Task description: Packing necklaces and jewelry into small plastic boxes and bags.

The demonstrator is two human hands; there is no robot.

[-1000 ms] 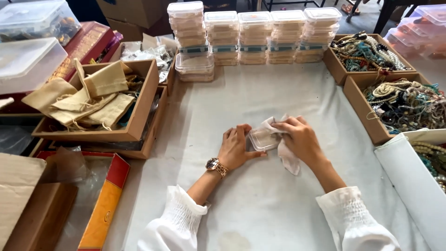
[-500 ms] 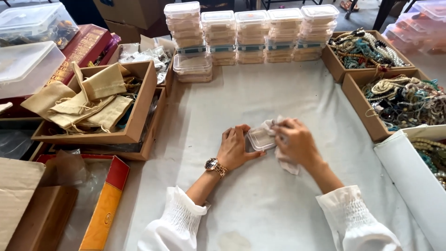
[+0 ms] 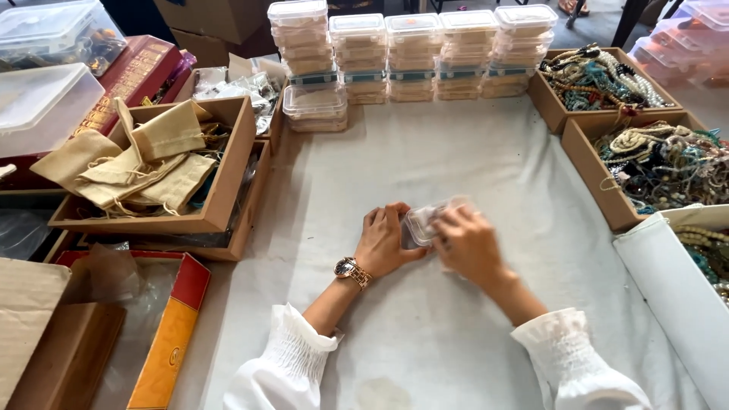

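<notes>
My left hand [image 3: 384, 241], with a gold watch on its wrist, grips a small clear plastic box [image 3: 427, 221] just above the white cloth-covered table [image 3: 456, 152]. My right hand [image 3: 467, 244] is closed over a white cloth and presses against the box's right side; the cloth is almost wholly hidden under the hand and blurred. Both sleeves are white with gathered cuffs.
Stacks of clear lidded boxes [image 3: 402, 53] line the far edge. Cardboard trays of bead necklaces [image 3: 661, 163] stand at the right, a tray of beige drawstring pouches [image 3: 144, 159] at the left. A red and orange box [image 3: 171, 334] lies near left.
My right hand has slid left over the box, gathering the white cloth under it; the cloth hung visibly below the hand before. The box is tilted up more. My left hand stayed put.
</notes>
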